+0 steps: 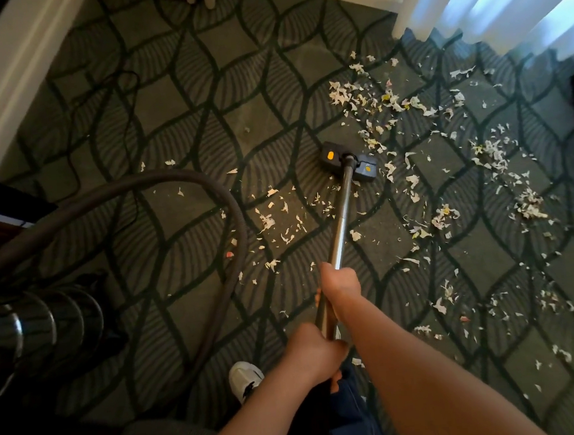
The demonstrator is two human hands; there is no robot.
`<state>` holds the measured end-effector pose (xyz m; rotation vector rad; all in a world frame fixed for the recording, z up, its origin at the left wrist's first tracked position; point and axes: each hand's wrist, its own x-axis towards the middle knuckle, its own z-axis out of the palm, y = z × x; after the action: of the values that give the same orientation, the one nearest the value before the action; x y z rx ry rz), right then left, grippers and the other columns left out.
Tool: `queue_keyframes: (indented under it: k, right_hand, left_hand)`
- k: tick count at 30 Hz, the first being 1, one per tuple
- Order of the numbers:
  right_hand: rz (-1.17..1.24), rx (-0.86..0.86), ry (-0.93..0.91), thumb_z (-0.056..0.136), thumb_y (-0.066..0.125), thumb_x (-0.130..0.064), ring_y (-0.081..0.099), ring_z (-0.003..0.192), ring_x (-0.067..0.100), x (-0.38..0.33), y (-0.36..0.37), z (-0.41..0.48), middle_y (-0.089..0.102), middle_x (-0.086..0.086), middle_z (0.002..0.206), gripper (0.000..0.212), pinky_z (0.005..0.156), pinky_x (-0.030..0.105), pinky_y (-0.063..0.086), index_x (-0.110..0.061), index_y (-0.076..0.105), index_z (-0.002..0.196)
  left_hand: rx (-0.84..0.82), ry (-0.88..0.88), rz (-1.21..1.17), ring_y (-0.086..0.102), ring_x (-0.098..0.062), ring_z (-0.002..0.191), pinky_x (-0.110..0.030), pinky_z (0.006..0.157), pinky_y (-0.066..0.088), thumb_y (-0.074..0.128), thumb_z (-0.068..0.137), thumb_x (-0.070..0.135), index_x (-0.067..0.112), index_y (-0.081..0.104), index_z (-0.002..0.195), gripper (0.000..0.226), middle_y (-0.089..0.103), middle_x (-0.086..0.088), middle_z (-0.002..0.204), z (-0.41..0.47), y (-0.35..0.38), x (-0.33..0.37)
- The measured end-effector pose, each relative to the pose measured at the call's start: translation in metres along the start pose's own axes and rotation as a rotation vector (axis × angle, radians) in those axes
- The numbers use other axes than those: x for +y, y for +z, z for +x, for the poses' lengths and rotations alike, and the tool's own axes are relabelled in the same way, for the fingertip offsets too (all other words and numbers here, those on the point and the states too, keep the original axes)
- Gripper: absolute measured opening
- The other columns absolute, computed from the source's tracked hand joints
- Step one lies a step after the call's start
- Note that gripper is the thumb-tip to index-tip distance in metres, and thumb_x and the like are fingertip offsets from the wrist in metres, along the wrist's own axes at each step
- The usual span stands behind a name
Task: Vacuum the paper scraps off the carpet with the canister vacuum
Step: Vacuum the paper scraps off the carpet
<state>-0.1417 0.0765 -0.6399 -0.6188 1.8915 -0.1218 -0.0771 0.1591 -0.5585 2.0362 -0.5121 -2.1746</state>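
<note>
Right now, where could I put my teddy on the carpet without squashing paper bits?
The barest carpet lies beyond the hose loop, between the white wall trim and the floor head. Inside that loop is nearly bare too. Right of the wand, toward the curtain, paper scraps lie thick.

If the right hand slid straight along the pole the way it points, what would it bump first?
Probably the vacuum head; the right hand has only bare pole before that.
</note>
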Motion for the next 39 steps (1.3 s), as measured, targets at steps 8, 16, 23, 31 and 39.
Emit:
queue_keyframes:
  k: [8,16,23,31,39]
  right_hand:
    - [0.076,-0.065,0.053,0.101,0.048,-0.025,0.055,0.056,0.016,0.014,0.005,-0.006,0.056,0.009,0.076,0.034,0.054,0.028,0.050,0.000,0.047,0.124]
    - [0.153,-0.033,0.010,0.099,0.051,-0.025,0.055,0.056,0.018,0.018,0.024,-0.016,0.056,0.010,0.073,0.028,0.058,0.032,0.052,-0.001,0.052,0.113]
    - [0.195,-0.030,-0.050,0.097,0.055,-0.026,0.056,0.057,0.017,0.004,0.048,-0.026,0.057,0.009,0.072,0.022,0.060,0.032,0.052,-0.004,0.054,0.102]
    - [0.099,-0.137,-0.118,0.096,0.058,-0.025,0.055,0.054,0.016,-0.054,0.086,-0.025,0.058,0.008,0.071,0.024,0.054,0.030,0.050,-0.004,0.054,0.104]
    - [-0.065,-0.201,-0.200,0.091,0.058,-0.032,0.058,0.055,0.024,-0.122,0.118,0.006,0.060,0.010,0.069,0.034,0.061,0.038,0.054,0.000,0.059,0.105]
  left_hand:
    - [0.027,0.001,0.044,0.048,-0.016,0.045,-0.024,0.044,0.043,0.052,0.087,0.007,0.007,0.057,0.082,0.006,0.050,-0.006,0.057,-0.009,-0.002,-0.014]
    - [0.094,0.040,0.083,0.053,-0.018,0.049,-0.032,0.058,0.053,0.057,0.085,0.010,0.003,0.062,0.098,0.015,0.055,-0.005,0.060,-0.014,-0.021,-0.028]
    - [0.192,0.087,0.063,0.057,-0.017,0.053,-0.033,0.057,0.056,0.060,0.086,0.016,0.012,0.055,0.091,0.008,0.058,-0.004,0.068,-0.012,-0.041,-0.038]
    - [0.265,0.133,-0.066,0.057,-0.022,0.047,-0.035,0.059,0.055,0.059,0.078,0.020,0.014,0.061,0.075,0.007,0.058,-0.003,0.053,-0.007,-0.082,-0.013]
    - [0.313,0.172,-0.300,0.055,-0.024,0.046,-0.032,0.056,0.050,0.061,0.084,0.018,0.009,0.063,0.072,0.015,0.060,-0.009,0.058,0.022,-0.106,0.031]
